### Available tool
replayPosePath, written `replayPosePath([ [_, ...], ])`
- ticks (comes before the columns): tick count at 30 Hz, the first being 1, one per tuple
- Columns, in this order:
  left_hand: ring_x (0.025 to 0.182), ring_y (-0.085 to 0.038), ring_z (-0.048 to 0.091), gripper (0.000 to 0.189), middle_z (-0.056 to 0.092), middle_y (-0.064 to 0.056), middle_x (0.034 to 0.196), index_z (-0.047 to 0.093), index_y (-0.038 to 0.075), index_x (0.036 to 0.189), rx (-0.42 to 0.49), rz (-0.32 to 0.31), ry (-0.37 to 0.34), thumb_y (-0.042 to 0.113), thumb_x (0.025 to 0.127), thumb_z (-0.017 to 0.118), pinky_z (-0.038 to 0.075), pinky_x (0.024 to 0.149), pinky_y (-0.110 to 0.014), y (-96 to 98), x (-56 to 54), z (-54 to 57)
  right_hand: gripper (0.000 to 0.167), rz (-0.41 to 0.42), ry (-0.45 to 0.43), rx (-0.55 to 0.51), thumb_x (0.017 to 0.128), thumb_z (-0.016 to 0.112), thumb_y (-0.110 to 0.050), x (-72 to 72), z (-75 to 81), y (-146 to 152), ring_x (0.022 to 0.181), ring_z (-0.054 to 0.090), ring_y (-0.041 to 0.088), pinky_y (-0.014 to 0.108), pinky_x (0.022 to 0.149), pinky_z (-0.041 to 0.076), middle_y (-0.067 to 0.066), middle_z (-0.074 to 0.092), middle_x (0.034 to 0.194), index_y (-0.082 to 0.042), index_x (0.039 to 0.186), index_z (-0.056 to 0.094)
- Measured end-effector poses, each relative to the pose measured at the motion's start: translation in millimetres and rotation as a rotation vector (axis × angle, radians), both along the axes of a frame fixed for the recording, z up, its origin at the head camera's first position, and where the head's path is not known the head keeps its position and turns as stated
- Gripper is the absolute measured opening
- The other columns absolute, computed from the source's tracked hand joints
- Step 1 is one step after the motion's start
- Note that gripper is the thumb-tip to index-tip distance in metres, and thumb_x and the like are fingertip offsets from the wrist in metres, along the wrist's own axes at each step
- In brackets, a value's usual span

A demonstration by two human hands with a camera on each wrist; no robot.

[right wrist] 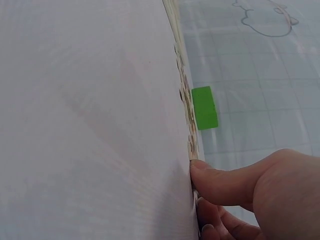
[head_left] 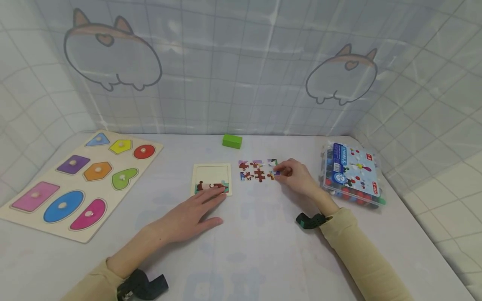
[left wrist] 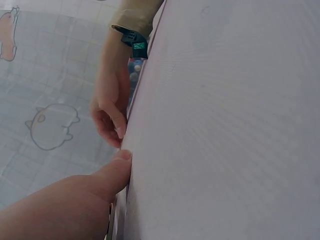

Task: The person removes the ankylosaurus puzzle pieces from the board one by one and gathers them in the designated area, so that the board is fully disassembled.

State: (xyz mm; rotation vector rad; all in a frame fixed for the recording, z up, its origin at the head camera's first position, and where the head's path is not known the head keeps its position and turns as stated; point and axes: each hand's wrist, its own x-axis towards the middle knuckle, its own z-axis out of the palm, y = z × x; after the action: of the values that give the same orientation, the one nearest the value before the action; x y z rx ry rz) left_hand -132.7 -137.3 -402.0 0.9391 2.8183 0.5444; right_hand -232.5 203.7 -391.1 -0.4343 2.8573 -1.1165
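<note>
A small square puzzle tray (head_left: 211, 166) lies mid-table, its lower part filled with brown, pink and teal puzzle pieces. My left hand (head_left: 192, 213) is flat with fingers stretched, the fingertips resting on the tray's lower edge and those pieces. Right of the tray, several loose jigsaw pieces (head_left: 259, 174) are laid out in two rows. At the right end of these rows my right hand (head_left: 295, 177) pinches a puzzle piece (head_left: 277, 172) between thumb and curled fingers, mostly covered by them. In the right wrist view the thumb (right wrist: 215, 182) is down at table level beside the row of pieces.
A green block (head_left: 232, 141) stands at the back near the curtain. On the left lies a wooden shape board (head_left: 124, 200) with knobbed colored shapes. To the right, beyond my right hand, is a clear plastic box (head_left: 354, 173) of colored balls with a printed label.
</note>
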Motion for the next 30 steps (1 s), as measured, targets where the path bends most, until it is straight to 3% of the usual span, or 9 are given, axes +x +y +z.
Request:
replayPosePath([
  [15, 0.150, -0.027, 0.031, 0.075, 0.028, -0.001, 0.164, 0.037, 0.016, 0.156, 0.026, 0.027, -0.008, 0.056, 0.096, 0.058, 0.037, 0.116, -0.049, 1.8, -0.1, 1.3, 0.023, 0.008, 0.023, -0.004, 0.091, 0.072, -0.010, 0.0, -0.8, 1.1, 0.086, 0.058, 0.023, 0.031, 0.073, 0.046, 0.013, 0.063, 0.102, -0.003, 0.113, 0.072],
  [22, 0.146, -0.028, 0.038, 0.071, 0.035, -0.003, 0.161, 0.039, 0.015, 0.155, 0.007, 0.035, 0.032, 0.052, 0.097, 0.059, 0.042, 0.111, -0.049, -5.1, 9.2, 7.0, 0.022, 0.010, 0.018, -0.013, 0.091, 0.072, -0.011, -2.2, -4.4, -0.8, 0.087, 0.058, 0.022, 0.031, 0.073, 0.047, 0.012, 0.063, 0.103, -0.004, 0.112, 0.072],
  [30, 0.148, -0.025, 0.034, 0.068, 0.031, -0.002, 0.163, 0.038, 0.014, 0.155, -0.033, 0.026, -0.001, 0.049, 0.099, 0.057, 0.042, 0.112, -0.047, -9.4, 19.2, 10.8, 0.023, -0.004, 0.006, -0.012, 0.091, 0.073, -0.010, -3.7, -4.3, 1.8, 0.086, 0.058, 0.022, 0.031, 0.073, 0.046, 0.011, 0.063, 0.101, -0.005, 0.113, 0.073],
])
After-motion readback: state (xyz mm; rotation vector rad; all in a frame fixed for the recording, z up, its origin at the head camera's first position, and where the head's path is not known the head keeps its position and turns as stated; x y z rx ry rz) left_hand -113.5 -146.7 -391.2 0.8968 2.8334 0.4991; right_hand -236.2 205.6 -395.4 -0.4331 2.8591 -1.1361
